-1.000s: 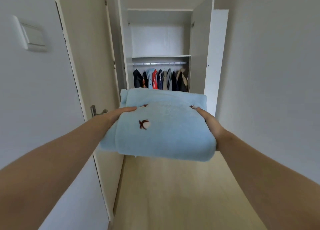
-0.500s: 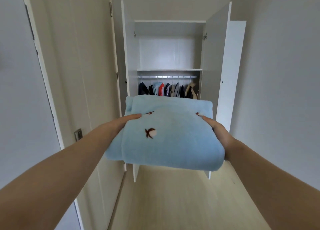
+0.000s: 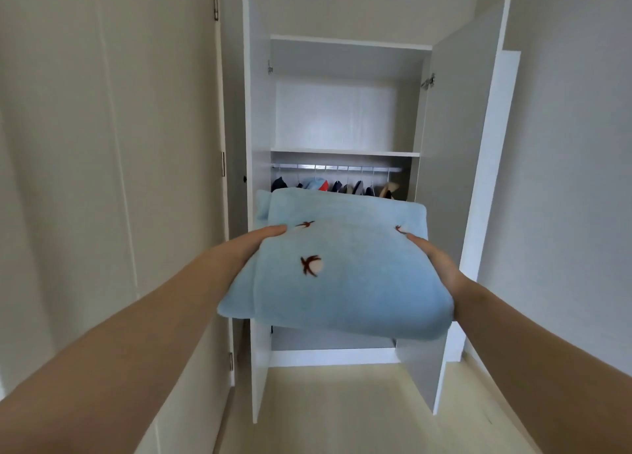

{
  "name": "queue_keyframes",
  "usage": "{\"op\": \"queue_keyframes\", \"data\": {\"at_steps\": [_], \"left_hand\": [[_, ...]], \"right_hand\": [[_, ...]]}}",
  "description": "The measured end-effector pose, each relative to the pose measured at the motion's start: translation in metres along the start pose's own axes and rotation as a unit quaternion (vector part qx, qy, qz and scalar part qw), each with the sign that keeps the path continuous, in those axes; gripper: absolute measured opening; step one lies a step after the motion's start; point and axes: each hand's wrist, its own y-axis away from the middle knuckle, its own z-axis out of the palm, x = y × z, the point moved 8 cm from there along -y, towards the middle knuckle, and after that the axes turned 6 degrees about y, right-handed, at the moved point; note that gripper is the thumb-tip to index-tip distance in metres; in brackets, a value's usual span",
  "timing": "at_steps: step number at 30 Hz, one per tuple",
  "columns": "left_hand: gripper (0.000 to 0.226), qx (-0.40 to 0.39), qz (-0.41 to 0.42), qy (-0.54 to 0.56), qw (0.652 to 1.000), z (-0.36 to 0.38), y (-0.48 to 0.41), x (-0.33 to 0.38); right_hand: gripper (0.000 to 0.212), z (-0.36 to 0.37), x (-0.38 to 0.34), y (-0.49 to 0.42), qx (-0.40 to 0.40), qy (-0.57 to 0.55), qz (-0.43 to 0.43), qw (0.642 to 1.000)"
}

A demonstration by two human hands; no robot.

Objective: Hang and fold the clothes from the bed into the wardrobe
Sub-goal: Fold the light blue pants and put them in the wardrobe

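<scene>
Pale-blue fleece bundle, folded thick and marked on top with small brown embroidered figures, is held in the air between the two grips. The left grip is clamped on the bundle's left edge, with the thumb laid along the top and the fingers hidden underneath. The right grip is clamped on the right edge in the same way, thumb on top and fingers out of sight below.

Beneath and beyond the grips a light wooden floor is seen. Past the grips the wardrobe is found with both doors swung open. Its left door is seen nearly edge-on just beyond the left grip, and its right door is angled outward beyond the right grip.

Straight ahead of the bundle, and partly covered by its far edge, dark, blue and red clothes are hung from a metal rail. A white shelf is fitted just above that rail.

Outward from the left grip a pale room door with hinges is seen. A plain wall is seen outward from the right grip.
</scene>
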Motion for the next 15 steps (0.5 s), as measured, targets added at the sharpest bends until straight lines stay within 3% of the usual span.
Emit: {"op": "queue_keyframes", "data": {"at_steps": [4,15], "left_hand": [[0.048,-0.005,0.004,0.016,1.000,-0.040,-0.069,0.029],[0.029,-0.018,0.012,0.046,0.999,-0.078,-0.203,0.071]], "right_hand": [[0.024,0.031,-0.012,-0.081,0.003,0.015,-0.005,1.000],[0.021,0.047,-0.027,-0.228,-0.007,0.019,-0.016,1.000]]}}
